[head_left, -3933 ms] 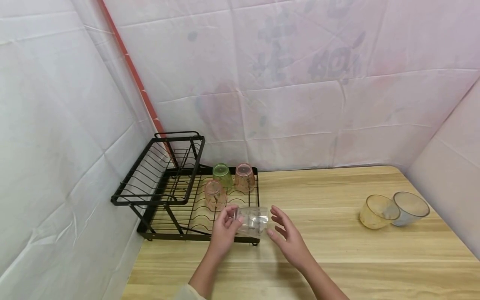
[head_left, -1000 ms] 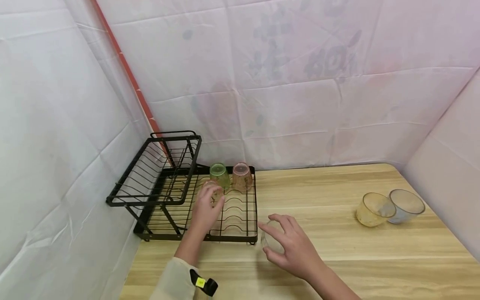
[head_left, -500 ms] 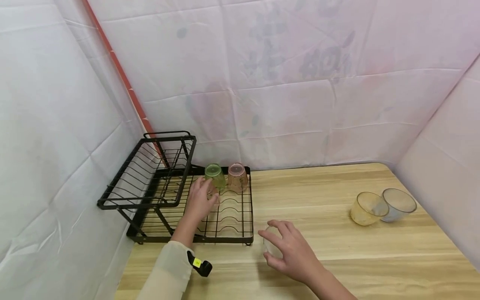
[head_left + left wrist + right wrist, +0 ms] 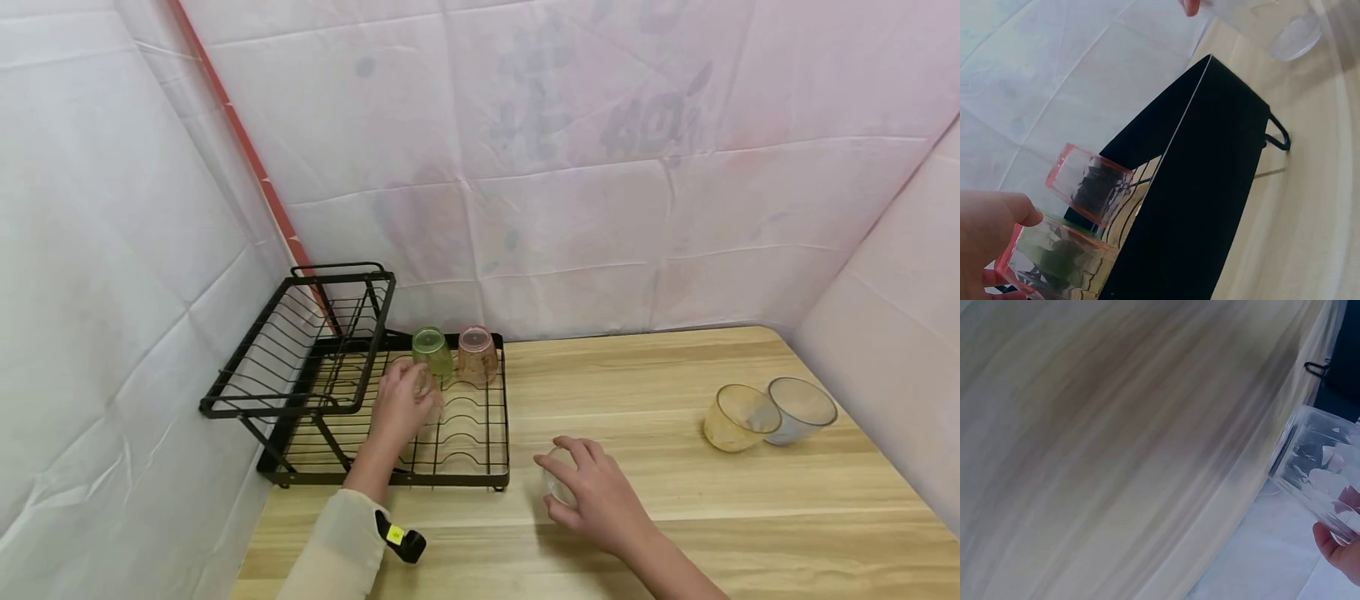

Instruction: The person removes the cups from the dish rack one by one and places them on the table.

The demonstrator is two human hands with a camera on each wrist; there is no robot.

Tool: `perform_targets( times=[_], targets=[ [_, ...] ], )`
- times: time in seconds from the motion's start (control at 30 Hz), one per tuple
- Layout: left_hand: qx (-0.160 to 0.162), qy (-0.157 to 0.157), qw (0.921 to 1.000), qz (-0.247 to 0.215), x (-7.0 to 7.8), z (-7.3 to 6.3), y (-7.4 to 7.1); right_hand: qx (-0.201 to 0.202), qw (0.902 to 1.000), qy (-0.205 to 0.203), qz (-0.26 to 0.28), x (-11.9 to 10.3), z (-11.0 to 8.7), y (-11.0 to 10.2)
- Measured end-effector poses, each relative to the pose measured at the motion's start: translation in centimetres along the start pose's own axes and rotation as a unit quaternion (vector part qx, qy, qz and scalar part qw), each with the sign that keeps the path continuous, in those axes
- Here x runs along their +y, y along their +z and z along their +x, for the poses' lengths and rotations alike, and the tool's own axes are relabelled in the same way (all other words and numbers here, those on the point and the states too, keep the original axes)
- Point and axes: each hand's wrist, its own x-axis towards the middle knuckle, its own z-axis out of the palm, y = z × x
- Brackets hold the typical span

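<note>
In the head view my left hand is over the rack, fingers and thumb round the base of an upside-down pink glass. The left wrist view shows that pink glass standing on the rack, thumb at its base edge. My right hand holds a clear glass above the table, right of the rack; the hand covers much of it. In the right wrist view the clear glass lies sideways in the fingers. Behind the left hand, a green glass and another pink glass stand upside down.
The black two-tier dish rack stands at the left of the wooden table, its raised tier close to the left fabric wall. At the right, a yellow glass bowl and a greyish glass bowl stand upright side by side.
The clear glass has passed from my left hand to my right, which now holds it slightly further right. My left hand has moved back and left onto the front pink glass.
</note>
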Motion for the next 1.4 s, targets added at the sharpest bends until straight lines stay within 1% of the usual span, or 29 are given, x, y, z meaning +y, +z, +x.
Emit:
perform_targets(
  times=[0.23,0.47,0.67,0.87,0.97,1.07,1.17,1.33,1.4],
  targets=[
    [-0.005,0.014,0.9998,0.014,0.9,-1.4,0.0,-0.031,0.9982,0.049,-0.013,2.6,-0.6,-0.4],
    [0.001,0.034,0.9992,0.022,1.0,-2.5,0.1,-0.042,0.9956,0.078,-0.032,5.4,-1.1,-0.9],
    [-0.003,0.033,0.9993,0.018,1.3,-3.3,0.1,-0.046,0.9926,0.102,-0.047,7.7,-1.7,-1.4],
    [0.001,0.031,0.9995,0.007,1.5,-3.9,0.3,-0.074,0.9865,0.131,-0.065,9.5,-1.8,-1.9],
    [0.005,0.035,0.9994,0.005,1.5,-4.2,0.3,-0.069,0.9857,0.134,-0.076,10.4,-1.7,-1.9],
    [0.003,0.034,0.9994,0.006,1.5,-4.5,0.3,-0.054,0.9872,0.121,-0.088,11.4,-1.5,-1.7],
    [0.003,0.037,0.9993,0.009,1.6,-4.8,0.2,-0.049,0.9884,0.112,-0.091,12.5,-1.5,-1.5],
    [0.007,0.054,0.9985,0.012,1.9,-5.1,0.1,-0.053,0.9867,0.121,-0.095,14.5,-1.5,-1.6],
    [0.009,0.054,0.9984,0.013,2.0,-5.2,0.2,-0.053,0.9857,0.124,-0.101,15.2,-1.5,-1.7]
  ],
)
